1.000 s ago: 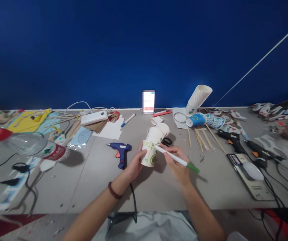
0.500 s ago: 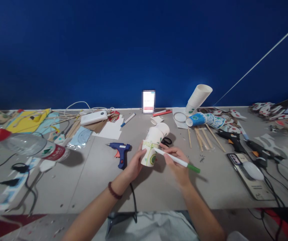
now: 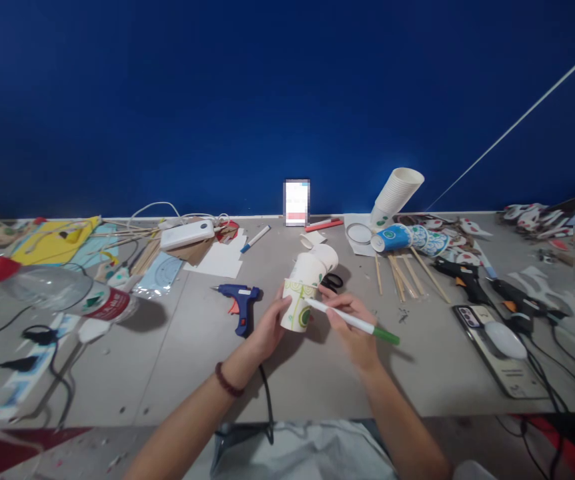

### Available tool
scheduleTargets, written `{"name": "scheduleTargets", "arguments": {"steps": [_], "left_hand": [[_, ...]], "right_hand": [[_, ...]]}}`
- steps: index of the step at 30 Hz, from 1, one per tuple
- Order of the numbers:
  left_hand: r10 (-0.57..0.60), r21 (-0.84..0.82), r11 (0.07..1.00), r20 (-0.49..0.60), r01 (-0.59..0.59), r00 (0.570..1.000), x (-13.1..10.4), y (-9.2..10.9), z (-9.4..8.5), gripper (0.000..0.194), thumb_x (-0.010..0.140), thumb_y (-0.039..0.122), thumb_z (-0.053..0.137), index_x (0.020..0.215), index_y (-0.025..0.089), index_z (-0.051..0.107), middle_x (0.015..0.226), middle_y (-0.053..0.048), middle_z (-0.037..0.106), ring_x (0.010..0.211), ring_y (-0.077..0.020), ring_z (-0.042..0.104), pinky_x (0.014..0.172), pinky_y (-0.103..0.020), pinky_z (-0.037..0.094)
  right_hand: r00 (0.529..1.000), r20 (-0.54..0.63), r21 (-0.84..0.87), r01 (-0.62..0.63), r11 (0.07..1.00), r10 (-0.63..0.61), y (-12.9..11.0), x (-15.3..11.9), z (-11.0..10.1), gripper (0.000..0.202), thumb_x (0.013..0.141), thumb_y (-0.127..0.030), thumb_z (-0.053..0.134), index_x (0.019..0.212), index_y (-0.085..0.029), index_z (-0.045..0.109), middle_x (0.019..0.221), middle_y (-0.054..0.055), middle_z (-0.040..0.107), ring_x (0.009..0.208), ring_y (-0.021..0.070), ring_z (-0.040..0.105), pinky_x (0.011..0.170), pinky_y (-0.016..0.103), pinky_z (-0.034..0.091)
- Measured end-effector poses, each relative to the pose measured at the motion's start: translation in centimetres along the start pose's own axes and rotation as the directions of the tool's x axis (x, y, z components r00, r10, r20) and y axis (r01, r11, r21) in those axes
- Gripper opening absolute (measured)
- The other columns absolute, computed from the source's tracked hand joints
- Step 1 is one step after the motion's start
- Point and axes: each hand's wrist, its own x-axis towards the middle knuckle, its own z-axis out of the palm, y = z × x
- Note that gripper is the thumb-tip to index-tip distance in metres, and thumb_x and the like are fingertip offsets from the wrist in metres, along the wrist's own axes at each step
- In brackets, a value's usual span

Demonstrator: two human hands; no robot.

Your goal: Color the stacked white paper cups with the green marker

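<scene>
My left hand (image 3: 268, 328) is closed around the side of a white paper cup (image 3: 295, 313), part of a short row of cups joined end to end and tilted away from me. Green lines, scallops and a round green mark cover this nearest cup. Between the fingers of my right hand (image 3: 351, 327) is a white marker (image 3: 350, 319) with a green end, its tip at the cup's drawn side. Black-handled scissors (image 3: 332, 283) lie just behind, partly hidden. A blue glue gun (image 3: 240, 305) rests left of my left hand.
A plastic bottle (image 3: 72, 293) lies on the left beside a power strip (image 3: 37, 373). Stacked paper cups (image 3: 396, 193), blue-patterned cups (image 3: 392, 237) and wooden sticks (image 3: 402, 277) are at the back right. A phone (image 3: 500, 353) and black glue guns (image 3: 462, 279) lie on the right.
The marker tip has moved slightly down and left along the cup, and the green line below the scallops looks longer. Both hands keep their grip.
</scene>
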Motion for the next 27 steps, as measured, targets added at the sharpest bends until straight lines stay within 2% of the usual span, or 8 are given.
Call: {"name": "scheduleTargets", "arguments": {"steps": [4,11,15,22,27], "left_hand": [[0.001,0.008,1.000,-0.009,-0.001,1.000,0.04,-0.01,-0.01,0.069,0.079,0.027,0.070,0.144,0.019,0.047,0.115,-0.008,0.071,0.091,-0.0214,0.065,0.074,-0.031,0.052],[-0.008,0.012,1.000,0.007,0.008,1.000,-0.13,0.13,0.15,0.066,0.080,0.026,0.068,0.143,0.020,0.048,0.115,-0.009,0.070,0.090,-0.0223,0.065,0.075,-0.032,0.052],[-0.010,-0.001,1.000,0.007,0.010,1.000,-0.24,0.27,0.37,0.068,0.079,0.025,0.070,0.142,0.019,0.048,0.110,-0.008,0.072,0.086,-0.0204,0.066,0.073,-0.031,0.052],[-0.004,-0.009,1.000,-0.002,0.004,1.000,-0.16,0.26,0.35,0.066,0.079,0.024,0.069,0.141,0.020,0.050,0.111,-0.008,0.072,0.089,-0.0220,0.066,0.074,-0.032,0.051],[0.002,0.003,1.000,-0.016,-0.002,1.000,0.01,0.01,0.02,0.067,0.079,0.025,0.069,0.142,0.019,0.049,0.114,-0.008,0.072,0.093,-0.0223,0.065,0.078,-0.032,0.050]], "right_hand": [[1.000,0.008,0.011,0.006,1.000,-0.006,0.04,0.04,0.00,0.005,0.082,-0.027,0.068,0.078,-0.024,0.067,0.085,0.006,0.078,0.118,0.0302,0.068,0.096,0.044,0.055],[1.000,-0.016,0.017,-0.026,1.000,0.026,0.25,-0.02,0.10,0.007,0.085,-0.030,0.068,0.083,-0.023,0.066,0.107,0.010,0.078,0.118,0.0285,0.068,0.093,0.041,0.057],[0.999,-0.030,0.030,-0.036,0.999,0.037,0.02,-0.08,0.13,0.011,0.085,-0.034,0.068,0.084,-0.024,0.066,0.109,0.011,0.078,0.116,0.0293,0.069,0.089,0.041,0.059],[1.000,-0.021,0.012,-0.022,1.000,0.022,-0.02,-0.07,0.06,0.008,0.085,-0.031,0.067,0.082,-0.024,0.066,0.105,0.010,0.078,0.117,0.0298,0.068,0.088,0.041,0.059],[1.000,0.005,0.017,0.006,1.000,-0.006,0.21,-0.04,0.00,0.007,0.084,-0.028,0.067,0.079,-0.024,0.066,0.092,0.008,0.079,0.118,0.0304,0.068,0.097,0.045,0.054]]}}
